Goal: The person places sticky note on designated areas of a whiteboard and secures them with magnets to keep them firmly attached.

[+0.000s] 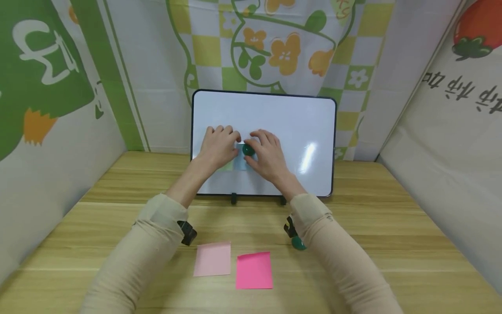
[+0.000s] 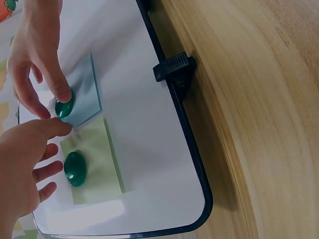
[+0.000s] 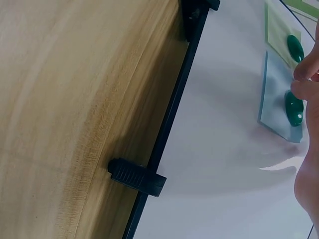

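A green magnet (image 1: 248, 149) sits on a light blue sticky note (image 2: 87, 92) on the upright whiteboard (image 1: 262, 113). My right hand (image 1: 268, 155) holds this magnet between thumb and fingers. My left hand (image 1: 219, 146) is beside the blue note's left edge, with its thumb tip close to the corner; whether it touches the paper, I cannot tell. Its other fingers are loosely bent, holding nothing visible. Left of the blue note, a pale green sticky note (image 2: 97, 154) bears a second green magnet (image 2: 75, 168), largely behind the left hand in the head view.
On the wooden table (image 1: 364, 226) lie a light pink sticky note (image 1: 213, 259) and a bright pink one (image 1: 254, 270). Another green magnet (image 1: 298, 243) is by the right sleeve. Black stand feet (image 1: 233, 198) hold the board's lower edge. Patterned curtains (image 1: 149, 65) enclose the table.
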Motion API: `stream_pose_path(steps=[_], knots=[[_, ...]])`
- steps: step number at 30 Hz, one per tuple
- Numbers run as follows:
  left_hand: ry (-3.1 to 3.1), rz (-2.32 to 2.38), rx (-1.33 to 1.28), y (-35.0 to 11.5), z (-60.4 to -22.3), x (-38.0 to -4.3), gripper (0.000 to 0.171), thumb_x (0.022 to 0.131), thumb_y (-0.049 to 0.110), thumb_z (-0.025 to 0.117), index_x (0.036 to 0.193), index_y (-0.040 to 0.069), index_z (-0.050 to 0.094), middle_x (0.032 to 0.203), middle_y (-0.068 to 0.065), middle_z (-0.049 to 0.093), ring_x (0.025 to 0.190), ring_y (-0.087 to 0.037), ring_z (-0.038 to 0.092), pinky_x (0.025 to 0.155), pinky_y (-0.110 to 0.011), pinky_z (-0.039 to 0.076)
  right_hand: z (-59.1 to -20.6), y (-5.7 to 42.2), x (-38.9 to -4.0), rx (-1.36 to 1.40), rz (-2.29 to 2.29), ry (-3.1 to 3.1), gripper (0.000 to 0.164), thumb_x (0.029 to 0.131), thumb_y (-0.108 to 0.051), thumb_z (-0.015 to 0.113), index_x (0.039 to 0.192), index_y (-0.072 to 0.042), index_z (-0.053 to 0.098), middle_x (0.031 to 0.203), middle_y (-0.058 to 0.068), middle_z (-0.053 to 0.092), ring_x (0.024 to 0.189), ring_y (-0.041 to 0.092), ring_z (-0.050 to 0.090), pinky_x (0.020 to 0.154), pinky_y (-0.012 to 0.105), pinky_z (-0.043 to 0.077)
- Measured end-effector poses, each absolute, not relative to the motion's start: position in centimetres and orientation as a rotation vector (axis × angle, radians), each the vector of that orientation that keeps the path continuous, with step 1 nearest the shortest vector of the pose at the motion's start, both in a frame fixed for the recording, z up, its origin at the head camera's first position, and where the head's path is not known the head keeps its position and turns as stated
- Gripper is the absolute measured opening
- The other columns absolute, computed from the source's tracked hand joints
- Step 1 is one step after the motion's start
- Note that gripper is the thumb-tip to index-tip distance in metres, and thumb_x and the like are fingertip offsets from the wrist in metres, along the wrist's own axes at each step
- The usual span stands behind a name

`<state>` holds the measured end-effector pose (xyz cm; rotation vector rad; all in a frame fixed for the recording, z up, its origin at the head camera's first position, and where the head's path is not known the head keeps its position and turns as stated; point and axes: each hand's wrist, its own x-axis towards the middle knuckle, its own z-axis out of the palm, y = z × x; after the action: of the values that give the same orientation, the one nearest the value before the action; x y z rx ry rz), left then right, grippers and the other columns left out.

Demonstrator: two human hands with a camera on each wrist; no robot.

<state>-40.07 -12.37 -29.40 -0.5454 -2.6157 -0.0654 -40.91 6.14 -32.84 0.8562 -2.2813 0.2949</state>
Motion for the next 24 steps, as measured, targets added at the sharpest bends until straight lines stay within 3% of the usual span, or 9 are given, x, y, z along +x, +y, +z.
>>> stream_pose_path(steps=[24], knots=[[-2.583, -0.461, -0.556, -12.7, -30.6, -38.0, 0.027, 0.090, 0.027, 0.069, 0.115, 0.014, 0.068, 0.104, -0.007, 0.064, 0.095, -0.028, 0.055, 0.085, -0.044, 0.042, -33.8, 6.9, -39.2, 0.893, 0.538, -2.247, 0.045, 0.087, -0.028, 0.077, 0.124, -0.006, 0.066, 0.134, 0.015, 0.057, 0.133, 0.035, 0.045, 0.113, 0.053, 0.033]])
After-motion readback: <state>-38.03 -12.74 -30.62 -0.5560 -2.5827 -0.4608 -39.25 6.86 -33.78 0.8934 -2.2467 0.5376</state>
